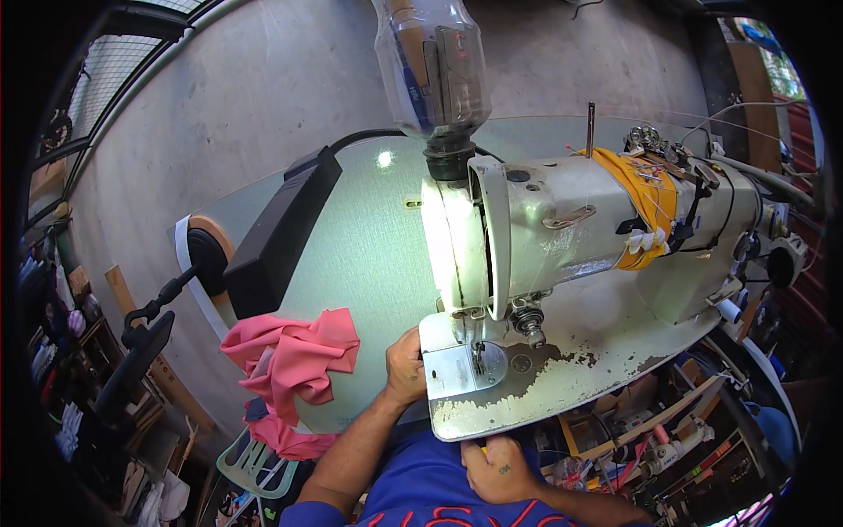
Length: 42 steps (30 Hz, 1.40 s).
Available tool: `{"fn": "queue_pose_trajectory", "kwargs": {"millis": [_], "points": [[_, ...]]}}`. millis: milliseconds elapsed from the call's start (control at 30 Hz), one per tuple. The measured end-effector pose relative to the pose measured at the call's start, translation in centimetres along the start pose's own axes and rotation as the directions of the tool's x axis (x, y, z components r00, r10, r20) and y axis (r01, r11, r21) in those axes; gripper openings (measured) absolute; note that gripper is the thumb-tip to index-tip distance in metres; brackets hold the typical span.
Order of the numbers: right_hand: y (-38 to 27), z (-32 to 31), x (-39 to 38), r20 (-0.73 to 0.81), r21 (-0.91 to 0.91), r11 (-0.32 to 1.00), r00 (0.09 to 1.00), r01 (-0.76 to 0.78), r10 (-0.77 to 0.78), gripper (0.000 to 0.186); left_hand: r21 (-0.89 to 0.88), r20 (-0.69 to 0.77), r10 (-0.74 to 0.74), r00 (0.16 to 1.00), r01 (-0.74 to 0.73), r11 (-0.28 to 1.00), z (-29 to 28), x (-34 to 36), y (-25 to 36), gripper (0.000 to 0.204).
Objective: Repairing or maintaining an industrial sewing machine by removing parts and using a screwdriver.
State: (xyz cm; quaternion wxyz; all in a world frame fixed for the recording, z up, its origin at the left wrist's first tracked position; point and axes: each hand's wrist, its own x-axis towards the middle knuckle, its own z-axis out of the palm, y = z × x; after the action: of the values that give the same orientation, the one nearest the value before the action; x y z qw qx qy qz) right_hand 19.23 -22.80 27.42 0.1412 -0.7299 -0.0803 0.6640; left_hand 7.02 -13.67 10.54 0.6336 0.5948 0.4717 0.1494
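Note:
A worn, pale sewing machine point(562, 237) stands on the table, its lamp lighting the needle area. At the left end of its bed is my left hand point(406, 367), beside the shiny metal slide plate point(448, 373). The bed hides most of that hand's fingers. Just below the bed's front edge, close to my body, my right hand point(500, 470) is closed with the thumb bent; what it holds, if anything, is hidden. A crumpled pink cloth point(299, 351) lies left of my left forearm and hangs over the table's front edge.
A black lamp-like box point(281, 233) on an arm stands at the left of the table point(378, 246). An upturned clear plastic bottle point(435, 75) rises above the machine head. Yellow cloth with pins point(650, 202) wraps the machine arm. Cluttered tools point(667, 448) sit below right.

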Motion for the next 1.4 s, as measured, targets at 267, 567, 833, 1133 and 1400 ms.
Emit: {"fn": "queue_pose_trajectory", "kwargs": {"millis": [267,567,833,1133,1400], "points": [[1.1,0.4,0.2,0.03,0.114,0.994,0.999,0.007,-0.01,0.021,0.005,-0.017,0.033,0.999,-0.033,0.999,0.1,0.1,0.4,0.031],[1.5,0.6,0.1,0.054,0.227,0.974,0.999,-0.015,0.003,0.017,0.027,-0.027,0.061,0.998,-0.06,0.998,0.1,0.2,0.6,0.035],[-1.8,-0.2,-0.2,0.178,0.465,0.839,0.958,-0.282,0.224,0.018,0.034,-0.024,0.061,0.998,-0.06,0.998,0.0,0.2,0.5,0.031],[-0.3,0.0,0.0,0.246,0.622,0.732,0.957,-0.279,0.156,0.017,0.024,-0.027,0.063,0.998,-0.062,0.998,0.1,0.5,1.1,0.031],[1.6,-0.5,0.3,0.427,0.863,0.314,0.903,-0.396,-0.034,0.021,0.021,-0.047,0.068,0.997,-0.067,0.998,0.2,0.3,1.0,0.033]]}}
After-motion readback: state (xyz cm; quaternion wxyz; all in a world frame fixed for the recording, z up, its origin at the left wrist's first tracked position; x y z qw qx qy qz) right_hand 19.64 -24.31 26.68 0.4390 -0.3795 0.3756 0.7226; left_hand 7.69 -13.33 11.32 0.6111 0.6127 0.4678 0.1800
